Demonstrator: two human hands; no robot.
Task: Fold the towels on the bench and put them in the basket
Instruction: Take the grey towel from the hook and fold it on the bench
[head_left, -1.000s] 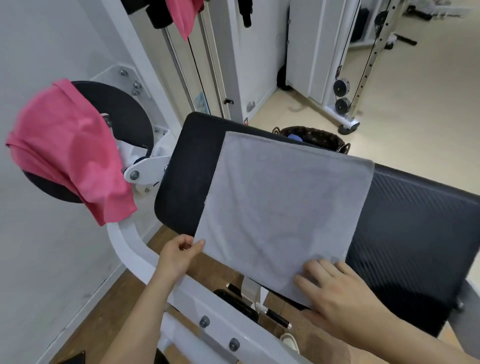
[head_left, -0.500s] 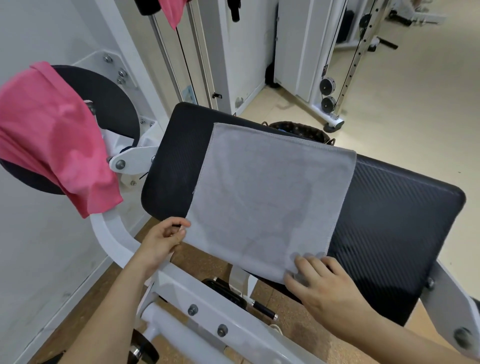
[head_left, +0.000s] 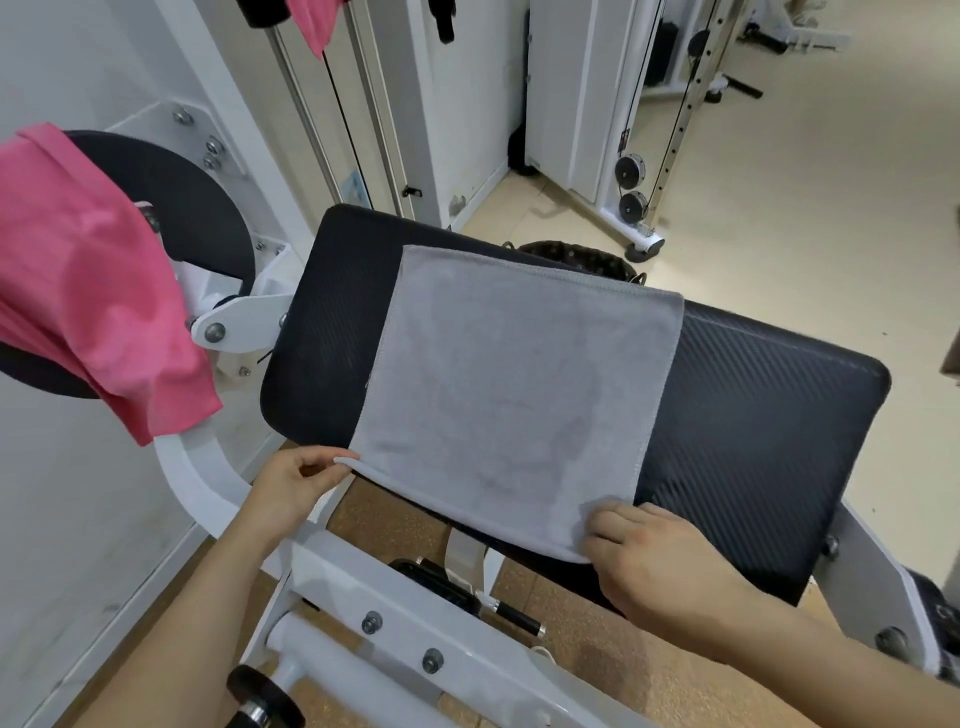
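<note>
Grey towel (head_left: 519, 395) lying flat on the black surface (head_left: 753, 415), basket (head_left: 582, 257) showing beyond at 12 o'clock. Left hand (head_left: 291, 488) pinching its 7 o'clock corner, right hand (head_left: 660, 561) curling fingers over the 5 o'clock corner. For a clean fold, I'm judging both corners should be travelling level, edges meeting squarely.

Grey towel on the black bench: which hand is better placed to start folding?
Probably left: the left hand pinches a near corner of the grey terry towel; the right hand covers the other, grip unclear.

Bare left hand (head_left: 291, 488), bare right hand (head_left: 655, 566), bare forearms (head_left: 208, 597)
</note>
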